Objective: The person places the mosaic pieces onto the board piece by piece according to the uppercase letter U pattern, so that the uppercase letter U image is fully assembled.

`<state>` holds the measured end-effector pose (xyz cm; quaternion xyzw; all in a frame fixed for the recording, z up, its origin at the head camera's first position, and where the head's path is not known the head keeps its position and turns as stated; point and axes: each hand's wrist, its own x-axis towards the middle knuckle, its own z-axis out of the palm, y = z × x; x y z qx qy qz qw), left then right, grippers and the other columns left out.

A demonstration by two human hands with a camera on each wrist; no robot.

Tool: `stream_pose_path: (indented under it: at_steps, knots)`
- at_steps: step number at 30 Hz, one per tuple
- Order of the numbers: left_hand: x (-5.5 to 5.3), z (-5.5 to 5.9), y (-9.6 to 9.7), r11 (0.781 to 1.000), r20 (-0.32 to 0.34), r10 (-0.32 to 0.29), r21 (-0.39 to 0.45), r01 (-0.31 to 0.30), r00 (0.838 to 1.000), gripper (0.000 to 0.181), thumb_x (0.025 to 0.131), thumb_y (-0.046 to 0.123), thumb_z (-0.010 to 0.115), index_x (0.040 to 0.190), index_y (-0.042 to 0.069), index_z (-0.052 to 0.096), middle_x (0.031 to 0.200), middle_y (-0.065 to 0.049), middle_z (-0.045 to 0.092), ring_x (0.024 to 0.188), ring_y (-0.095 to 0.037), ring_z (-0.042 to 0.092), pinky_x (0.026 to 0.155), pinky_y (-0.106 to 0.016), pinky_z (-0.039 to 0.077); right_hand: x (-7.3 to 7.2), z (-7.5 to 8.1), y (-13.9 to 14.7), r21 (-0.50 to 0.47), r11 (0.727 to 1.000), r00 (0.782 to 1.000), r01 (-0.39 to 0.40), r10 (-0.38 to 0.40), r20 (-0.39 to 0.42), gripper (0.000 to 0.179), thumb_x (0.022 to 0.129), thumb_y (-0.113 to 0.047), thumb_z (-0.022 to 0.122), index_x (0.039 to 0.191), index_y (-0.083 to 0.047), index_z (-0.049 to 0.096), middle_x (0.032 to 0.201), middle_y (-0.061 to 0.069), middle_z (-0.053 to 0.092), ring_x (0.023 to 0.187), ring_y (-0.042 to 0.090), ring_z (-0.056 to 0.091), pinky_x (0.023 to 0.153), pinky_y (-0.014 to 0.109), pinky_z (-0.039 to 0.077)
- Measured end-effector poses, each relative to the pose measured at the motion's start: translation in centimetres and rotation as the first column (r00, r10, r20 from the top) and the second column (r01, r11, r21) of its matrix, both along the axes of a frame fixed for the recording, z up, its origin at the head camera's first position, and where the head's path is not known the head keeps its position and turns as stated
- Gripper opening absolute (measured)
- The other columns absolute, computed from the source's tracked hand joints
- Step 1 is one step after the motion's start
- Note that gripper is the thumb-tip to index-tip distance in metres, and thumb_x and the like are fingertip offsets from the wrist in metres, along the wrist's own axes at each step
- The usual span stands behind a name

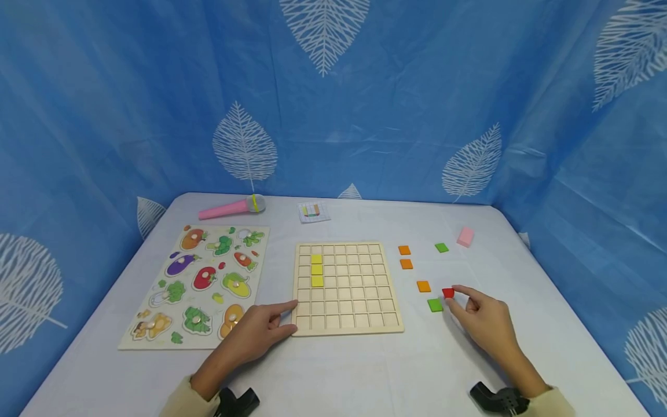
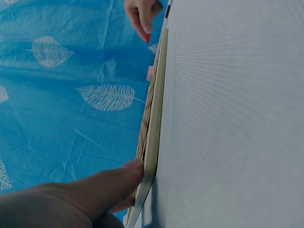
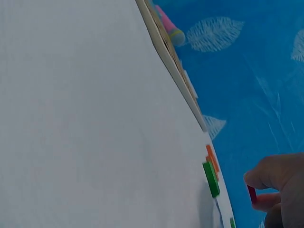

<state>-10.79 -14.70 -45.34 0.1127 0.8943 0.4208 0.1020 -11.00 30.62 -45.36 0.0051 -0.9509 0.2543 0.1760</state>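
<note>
Between the thumb and index finger of my right hand (image 1: pixel 483 321), a small red square tile (image 1: pixel 448 293) is pinched. The right wrist view shows that red tile (image 3: pixel 251 194) edge-on, held off the table. My left hand (image 1: pixel 260 330) touches the left edge of a wooden grid board (image 1: pixel 348 333) with extended thumb and index finger. Three yellow tiles (image 1: pixel 316 270) sit in one column of the board, near its upper left. Close to my right hand lie a green tile (image 1: pixel 435 305) and an orange tile (image 1: pixel 424 286).
Two more orange tiles (image 1: pixel 406 264) lie right of the board, with another green tile (image 1: pixel 442 248) behind. A pink block (image 1: pixel 465 237) is at the back right. A vegetable puzzle board (image 1: pixel 213 292) lies left, a toy microphone (image 1: pixel 229 208) and small pattern card (image 1: pixel 314 212) at the back.
</note>
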Motion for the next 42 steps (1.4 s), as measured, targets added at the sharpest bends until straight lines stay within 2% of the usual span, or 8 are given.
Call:
stream_pose_path:
  at_steps: [5, 11, 15, 19, 24, 27, 33, 42]
  knots:
    - [0.0, 0.0, 0.0, 1.000, -0.001, -0.005, 0.010, 0.005, 1.000, 0.051, 0.092, 0.024, 0.078, 0.138, 0.009, 0.065, 0.054, 0.007, 0.041, 0.047, -0.006, 0.030, 0.047, -0.022, 0.024, -0.1, 0.3, -2.7, -0.022, 0.994, 0.994, -0.110, 0.110, 0.003, 0.030, 0.086, -0.019, 0.083, 0.113, -0.007, 0.077, 0.055, -0.010, 0.036, 0.047, 0.005, 0.031, 0.045, 0.025, 0.026]
    - [0.0, 0.0, 0.0, 1.000, -0.003, -0.004, 0.020, 0.004, 1.000, 0.051, 0.092, 0.025, 0.078, 0.138, 0.009, 0.065, 0.054, 0.007, 0.041, 0.047, -0.006, 0.031, 0.047, -0.022, 0.025, -1.0, 0.2, -5.7, -0.067, 0.972, 0.974, -0.227, 0.227, -0.015, 0.027, 0.084, -0.018, 0.085, 0.110, -0.010, 0.078, 0.054, -0.016, 0.031, 0.048, 0.001, 0.027, 0.047, 0.022, 0.024]
    - [0.1, 0.0, -0.1, 1.000, -0.002, 0.010, 0.000, -0.010, 1.000, 0.050, 0.092, 0.024, 0.079, 0.138, 0.011, 0.066, 0.054, 0.006, 0.041, 0.047, -0.007, 0.032, 0.047, -0.023, 0.025, -1.7, 0.2, -8.4, -0.097, 0.938, 0.942, -0.333, 0.335, 0.007, 0.027, 0.085, -0.019, 0.084, 0.111, -0.012, 0.079, 0.053, -0.018, 0.030, 0.048, -0.001, 0.026, 0.047, 0.022, 0.025]
    - [0.1, -0.1, -0.2, 1.000, -0.003, 0.017, -0.004, -0.017, 1.000, 0.050, 0.091, 0.023, 0.079, 0.138, 0.011, 0.066, 0.054, 0.006, 0.042, 0.048, -0.007, 0.032, 0.047, -0.023, 0.025, -2.4, 0.4, -11.7, -0.151, 0.890, 0.896, -0.431, 0.441, 0.042, 0.030, 0.086, -0.021, 0.083, 0.114, -0.011, 0.078, 0.052, -0.019, 0.031, 0.048, -0.003, 0.027, 0.048, 0.021, 0.025]
    - [0.0, -0.2, -0.2, 1.000, -0.010, -0.006, 0.017, 0.006, 1.000, 0.050, 0.092, 0.024, 0.078, 0.138, 0.009, 0.065, 0.054, 0.007, 0.041, 0.047, -0.006, 0.032, 0.047, -0.022, 0.025, -3.4, 0.1, -15.4, -0.182, 0.845, 0.853, -0.503, 0.519, 0.049, 0.029, 0.088, -0.023, 0.081, 0.115, -0.012, 0.078, 0.052, -0.019, 0.034, 0.047, -0.003, 0.027, 0.048, 0.021, 0.026]
    - [-0.1, -0.2, -0.2, 0.999, -0.016, -0.023, 0.025, 0.024, 1.000, 0.050, 0.093, 0.026, 0.077, 0.138, 0.008, 0.065, 0.054, 0.008, 0.041, 0.047, -0.005, 0.031, 0.047, -0.022, 0.026, -4.0, -0.3, -17.0, -0.194, 0.837, 0.848, -0.511, 0.528, 0.045, 0.026, 0.088, -0.022, 0.080, 0.113, -0.013, 0.078, 0.051, -0.019, 0.034, 0.047, -0.003, 0.027, 0.048, 0.021, 0.025]
    - [-0.2, -0.1, -0.2, 1.000, -0.038, -0.026, -0.005, 0.026, 0.999, 0.050, 0.093, 0.027, 0.078, 0.138, 0.010, 0.066, 0.054, 0.009, 0.041, 0.047, -0.004, 0.032, 0.047, -0.022, 0.025, -4.6, -0.9, -19.0, -0.170, 0.841, 0.850, -0.513, 0.526, 0.037, 0.025, 0.089, -0.023, 0.078, 0.111, -0.012, 0.079, 0.052, -0.018, 0.037, 0.045, -0.003, 0.028, 0.045, 0.021, 0.024]
    - [-0.1, 0.0, -0.1, 1.000, -0.028, -0.027, 0.008, 0.027, 0.999, 0.050, 0.093, 0.028, 0.077, 0.138, 0.010, 0.066, 0.054, 0.008, 0.043, 0.047, -0.005, 0.033, 0.046, -0.022, 0.025, -4.6, -1.1, -20.5, -0.109, 0.875, 0.876, -0.472, 0.479, 0.055, 0.028, 0.089, -0.028, 0.077, 0.114, -0.015, 0.079, 0.050, -0.018, 0.037, 0.044, -0.002, 0.029, 0.044, 0.021, 0.023]
